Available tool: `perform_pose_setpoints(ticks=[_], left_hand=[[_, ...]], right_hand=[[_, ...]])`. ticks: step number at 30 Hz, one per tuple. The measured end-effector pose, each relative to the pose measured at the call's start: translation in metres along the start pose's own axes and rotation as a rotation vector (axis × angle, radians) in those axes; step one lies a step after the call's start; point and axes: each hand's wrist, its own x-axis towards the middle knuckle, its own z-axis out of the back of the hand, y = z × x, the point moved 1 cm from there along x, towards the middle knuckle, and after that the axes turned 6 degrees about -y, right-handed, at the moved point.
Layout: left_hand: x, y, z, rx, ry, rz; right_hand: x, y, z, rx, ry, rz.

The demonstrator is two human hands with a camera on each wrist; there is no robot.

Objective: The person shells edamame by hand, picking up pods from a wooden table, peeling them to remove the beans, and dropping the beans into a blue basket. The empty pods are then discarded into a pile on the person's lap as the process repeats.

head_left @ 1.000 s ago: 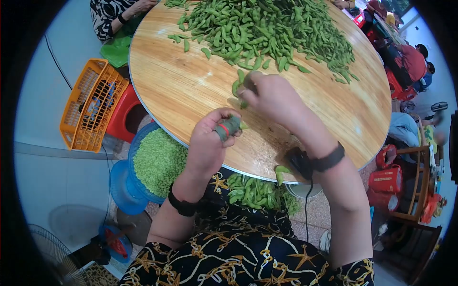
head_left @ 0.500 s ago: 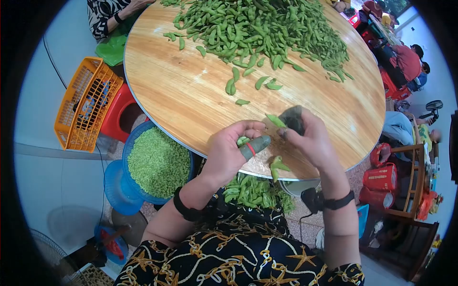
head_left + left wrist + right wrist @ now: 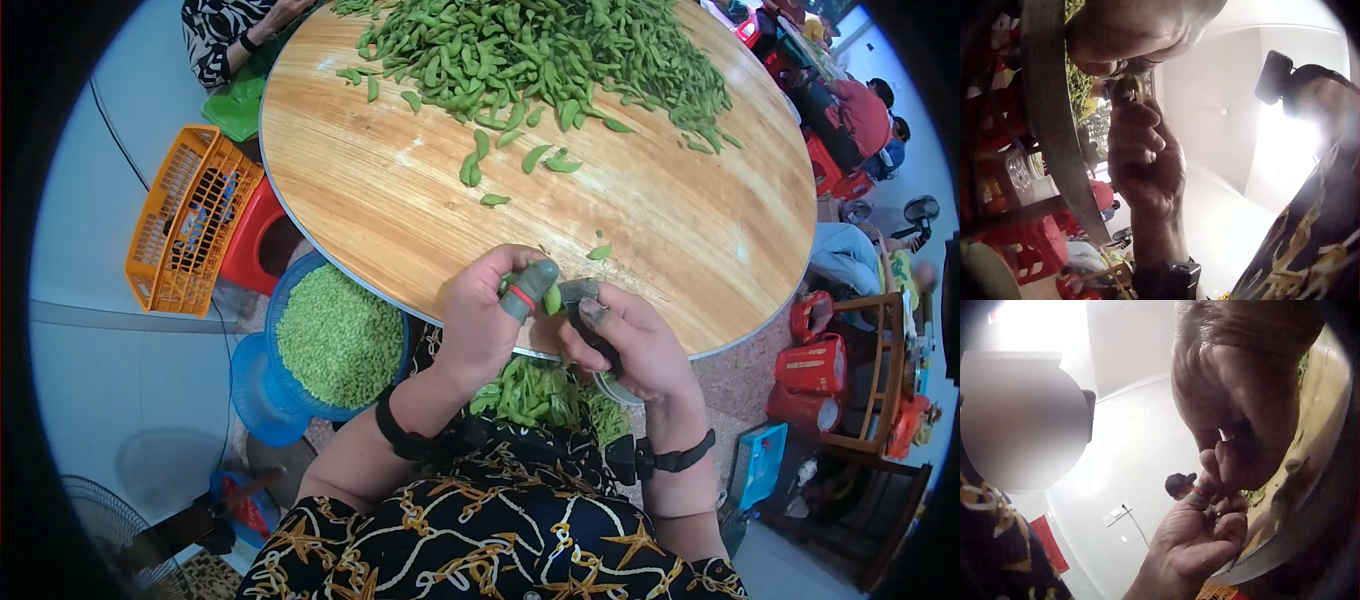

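At the near rim of the round, grained wooden table (image 3: 400,220), the left hand (image 3: 480,325) (thumb in a dull rubber cot) and right hand (image 3: 625,345) together pinch a smooth green pod (image 3: 552,298), which the head view alone shows, the loose pod heap (image 3: 540,50) lying beyond.

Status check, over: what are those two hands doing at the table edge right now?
Left hand pinches a green pod. Right hand grips the same pod, thumb in a dark cover. Both at the round table's edge. Nothing in the way; pod pile far side.
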Motion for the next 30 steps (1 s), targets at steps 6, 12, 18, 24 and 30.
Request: perform_pose_setpoints(ticks=[6,12,18,24,30], left_hand=[[-0.003,-0.001,-0.001,0.085,0.039,-0.038],[-0.003,-0.001,0.004,-0.268,0.261,0.161],[-0.002,0.003,0.006,0.305,0.035,-0.175],[0.002,0.001,0.019,-0.109,0.028,0.058],[0.006,-0.001,0.029,-0.136,0.148,0.114]], right_hand=[[0.003,-0.008,0.002,-0.099,-0.042,0.061],[0.003,-0.011,-0.003,-0.133,-0.072,0.092],[0.012,-0.014,-0.017,-0.51,-0.342,0.272],[0.023,0.01,-0.008,-0.744,-0.447,0.313],[0.027,0.015,0.019,-1.482,-0.558,0.535]])
